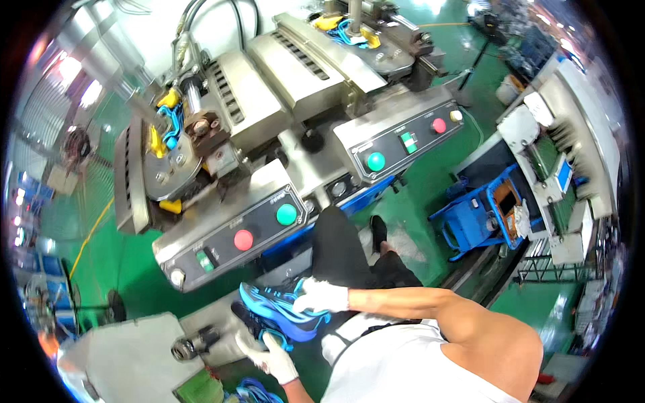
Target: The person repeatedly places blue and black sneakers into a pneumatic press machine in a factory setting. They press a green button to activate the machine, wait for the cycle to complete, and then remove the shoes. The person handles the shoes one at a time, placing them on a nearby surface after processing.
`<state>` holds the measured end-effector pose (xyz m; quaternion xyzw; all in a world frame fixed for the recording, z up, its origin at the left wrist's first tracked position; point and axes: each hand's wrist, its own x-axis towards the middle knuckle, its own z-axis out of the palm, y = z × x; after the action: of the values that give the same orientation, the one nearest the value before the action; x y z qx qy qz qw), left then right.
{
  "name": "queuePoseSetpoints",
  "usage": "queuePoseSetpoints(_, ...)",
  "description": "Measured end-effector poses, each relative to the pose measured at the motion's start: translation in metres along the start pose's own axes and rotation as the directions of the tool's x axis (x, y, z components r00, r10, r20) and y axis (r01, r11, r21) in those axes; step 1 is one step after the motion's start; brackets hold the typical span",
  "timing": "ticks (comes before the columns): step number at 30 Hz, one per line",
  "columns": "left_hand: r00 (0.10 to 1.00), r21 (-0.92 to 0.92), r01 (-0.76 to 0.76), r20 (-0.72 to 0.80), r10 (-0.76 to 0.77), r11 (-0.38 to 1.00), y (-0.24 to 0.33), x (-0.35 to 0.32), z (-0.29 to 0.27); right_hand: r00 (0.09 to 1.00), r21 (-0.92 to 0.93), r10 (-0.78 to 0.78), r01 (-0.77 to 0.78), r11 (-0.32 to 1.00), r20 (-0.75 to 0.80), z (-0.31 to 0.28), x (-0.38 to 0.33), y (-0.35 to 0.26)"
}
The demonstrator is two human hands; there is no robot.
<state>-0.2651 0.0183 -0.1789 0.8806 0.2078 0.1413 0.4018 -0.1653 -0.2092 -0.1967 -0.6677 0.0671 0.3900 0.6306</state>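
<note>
A blue and black sneaker (285,316) lies across my lap, its light blue laces loose around it. On the sneaker's upper rests my right hand (321,297) in a white glove, fingers closed around the ankle opening. Just below the shoe is my left hand (271,357), also in a white glove, with thumb and fingers spread and nothing seen in it. A light blue lace (279,339) hangs between the shoe and that hand. Part of a dark shoe shows behind the sneaker's sole.
Ahead stands a metal machine with two control panels (235,235) (406,138) bearing green and red buttons. Two clamp stations hold blue laces and yellow parts (169,114). A blue stool (477,215) is at the right; more blue shoes (252,391) lie at the lower edge.
</note>
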Motion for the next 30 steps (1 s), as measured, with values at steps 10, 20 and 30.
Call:
queuePoseSetpoints(10,0.694,-0.345,0.211,0.712,0.109,0.915,0.181,-0.041,0.092,0.791,0.036,-0.186,0.254,0.967,-0.583,-0.047,-0.173,0.058)
queuePoseSetpoints(20,-0.291,-0.861,-0.167,0.508,0.811,0.479,0.324,-0.138,0.188,-0.388,-0.152,0.071,0.513,0.845,-0.919,-0.145,-0.387,0.126)
queuePoseSetpoints(30,-0.111,-0.57,-0.604,0.752,0.65,0.557,0.24,-0.087,0.224,-0.762,0.453,-0.016,-0.401,0.796,-0.647,-0.441,-0.676,0.266)
